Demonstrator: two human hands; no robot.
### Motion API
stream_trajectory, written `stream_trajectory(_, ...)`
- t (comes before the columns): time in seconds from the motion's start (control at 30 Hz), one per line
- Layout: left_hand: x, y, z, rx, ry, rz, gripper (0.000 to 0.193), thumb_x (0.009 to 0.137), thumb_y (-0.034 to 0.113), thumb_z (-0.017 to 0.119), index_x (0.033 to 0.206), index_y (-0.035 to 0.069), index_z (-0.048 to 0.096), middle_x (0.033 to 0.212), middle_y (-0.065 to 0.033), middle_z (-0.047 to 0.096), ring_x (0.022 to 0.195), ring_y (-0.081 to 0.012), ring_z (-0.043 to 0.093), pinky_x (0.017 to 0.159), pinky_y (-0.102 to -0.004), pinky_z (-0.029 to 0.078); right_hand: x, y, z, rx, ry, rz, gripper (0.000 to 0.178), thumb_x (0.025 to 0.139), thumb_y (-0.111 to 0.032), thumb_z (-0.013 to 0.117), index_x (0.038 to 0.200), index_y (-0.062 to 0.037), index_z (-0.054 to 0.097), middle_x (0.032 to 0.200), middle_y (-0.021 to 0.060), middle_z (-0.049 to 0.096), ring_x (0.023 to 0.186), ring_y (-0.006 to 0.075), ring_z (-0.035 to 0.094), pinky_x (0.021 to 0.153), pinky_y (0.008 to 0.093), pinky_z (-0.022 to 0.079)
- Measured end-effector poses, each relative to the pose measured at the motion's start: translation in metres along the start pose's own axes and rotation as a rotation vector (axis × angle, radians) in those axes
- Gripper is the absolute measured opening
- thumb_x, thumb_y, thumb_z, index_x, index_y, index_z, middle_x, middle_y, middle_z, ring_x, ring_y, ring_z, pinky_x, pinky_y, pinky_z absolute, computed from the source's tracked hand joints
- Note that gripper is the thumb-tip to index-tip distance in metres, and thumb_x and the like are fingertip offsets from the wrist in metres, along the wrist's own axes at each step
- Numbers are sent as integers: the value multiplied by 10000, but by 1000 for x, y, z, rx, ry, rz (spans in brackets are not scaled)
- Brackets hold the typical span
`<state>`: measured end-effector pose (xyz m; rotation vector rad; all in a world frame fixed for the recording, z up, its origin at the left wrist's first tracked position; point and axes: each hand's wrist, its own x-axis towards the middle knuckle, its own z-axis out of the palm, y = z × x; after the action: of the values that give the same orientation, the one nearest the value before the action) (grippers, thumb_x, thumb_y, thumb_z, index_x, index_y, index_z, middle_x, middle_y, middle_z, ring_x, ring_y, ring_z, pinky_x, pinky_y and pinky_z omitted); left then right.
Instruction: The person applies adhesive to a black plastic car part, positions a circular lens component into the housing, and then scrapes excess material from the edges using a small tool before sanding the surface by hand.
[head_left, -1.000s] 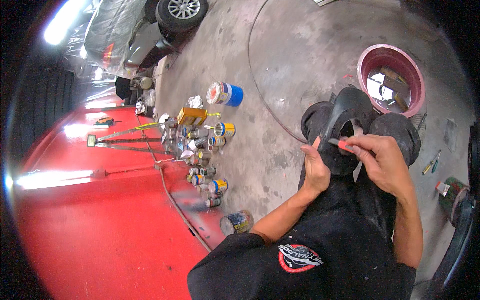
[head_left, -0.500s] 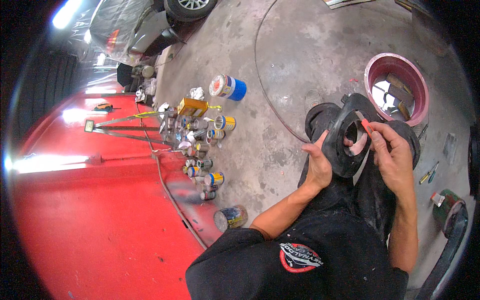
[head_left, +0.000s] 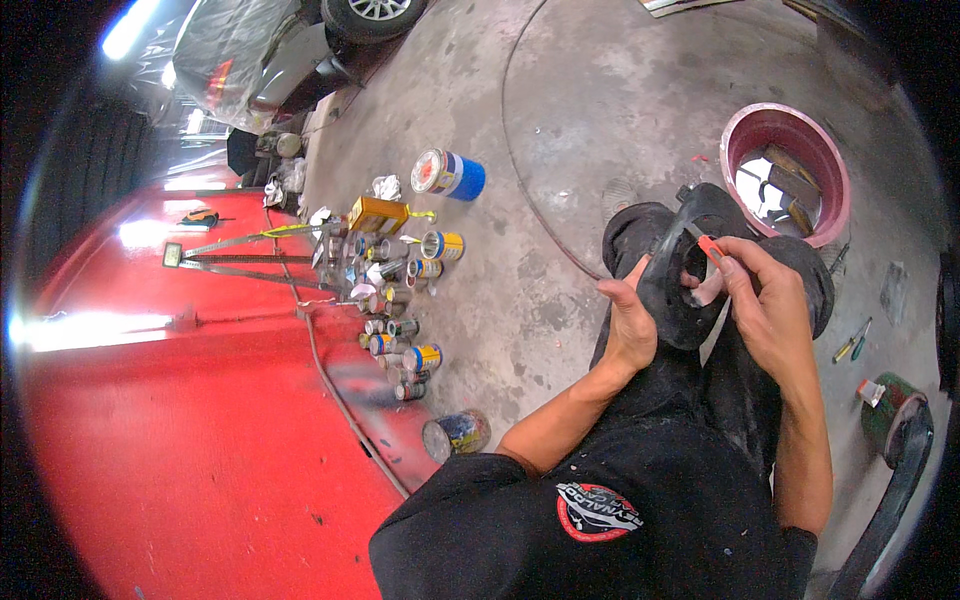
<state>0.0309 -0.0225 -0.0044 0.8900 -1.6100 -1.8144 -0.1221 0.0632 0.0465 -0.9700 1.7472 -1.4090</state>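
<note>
A black ring-shaped plastic part [head_left: 660, 300] with a large opening rests over my knees. My left hand [head_left: 632, 328] is closed round its left side, thumb raised along the outside and fingertips showing through the opening. In my right hand [head_left: 768, 308] is a red utility knife [head_left: 710, 246], pinched between thumb and fingers. Its short blade points up and to the left and lies against or just above the upper part of the ring; I cannot tell whether it touches.
A pink tub [head_left: 845, 185] holding liquid and blocks stands beyond my right knee. Screwdrivers [head_left: 852, 340] and a green can [head_left: 880, 425] are on the right. Several paint cans [head_left: 422, 357] stand to the left by a red wall [head_left: 200, 430]. A hose [head_left: 515, 150] crosses the concrete floor.
My right hand has shifted left with the knife, bringing the blade from the opening's upper right edge to the ring's upper part. The black part is tilted slightly differently; my left hand keeps its grip.
</note>
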Motion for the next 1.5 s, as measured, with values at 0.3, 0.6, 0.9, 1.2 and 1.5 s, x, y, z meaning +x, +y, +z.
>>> stream_trajectory(0.3, 0, -1, 0, 55, 14, -17, 1118, 736, 853, -13, 1151, -8, 567, 952, -71, 631, 903, -163, 579, 859, -289, 446, 0, 18, 9, 61, 65, -92, 192, 904, -80, 580, 1042, 15, 674, 821, 134, 694, 661, 147, 653, 619, 274, 488)
stream_trajectory(0.6, 2, 6, 2, 186, -11, -32, 1133, 733, 851, -31, 1095, -21, 595, 897, -76, 640, 847, -168, 582, 813, -297, 455, 3, 16, 4, -17, 113, -115, 200, 865, -65, 608, 1041, -9, 686, 788, 163, 668, 646, 178, 635, 595, 294, 461)
stream_trajectory(0.9, 5, 4, -3, 163, -43, -99, 1075, 788, 808, -33, 1051, -15, 607, 872, -69, 633, 827, -168, 579, 798, -283, 451, 1, 19, 2, -62, 102, -108, 201, 854, -58, 610, 1033, -18, 693, 832, 173, 689, 706, 192, 665, 628, 297, 475)
stream_trajectory(1.2, 8, 16, 4, 75, 39, -124, 1084, 781, 814, -39, 1044, -16, 608, 911, -74, 649, 853, -174, 592, 861, -284, 454, 4, 11, -28, 313, -231, 196, 236, 924, -147, 585, 1074, 9, 680, 758, 49, 665, 559, 92, 557, 545, 222, 421)
stream_trajectory(1.5, 6, 6, 0, 61, -18, -111, 1098, 753, 831, -55, 1007, -8, 607, 890, -65, 634, 842, -169, 570, 852, -286, 440, 5, 32, -15, 291, 35, -14, 358, 922, -171, 599, 1221, 22, 565, 855, 45, 663, 598, 163, 606, 571, 277, 480)
